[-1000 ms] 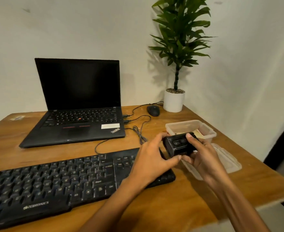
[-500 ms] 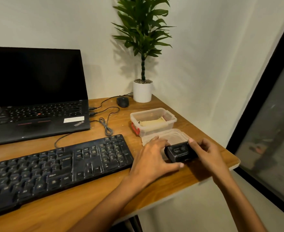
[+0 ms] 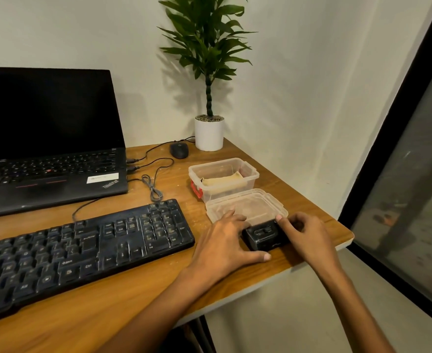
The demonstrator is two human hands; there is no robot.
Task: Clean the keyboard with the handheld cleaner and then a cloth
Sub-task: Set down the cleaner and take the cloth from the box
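The small black handheld cleaner (image 3: 264, 235) sits on the wooden desk (image 3: 123, 301) near its right front edge, just right of the black keyboard (image 3: 82, 250). My left hand (image 3: 225, 248) holds its left side, with the thumb running along the front. From the right, my right hand (image 3: 306, 238) grips it with curled fingers on its top edge. A folded beige cloth (image 3: 222, 180) lies inside a clear plastic box (image 3: 250, 171) behind the cleaner.
The box's clear lid (image 3: 250, 205) lies on the desk between box and cleaner. An open black laptop (image 3: 44, 138) stands at the back left, with cables (image 3: 154, 187), a mouse (image 3: 179, 150) and a potted plant (image 3: 208, 133). The desk edge drops off right of my hands.
Both hands have brought the cleaner down from above the keyboard's right end to the desk in front of the lid. The view has swung right.
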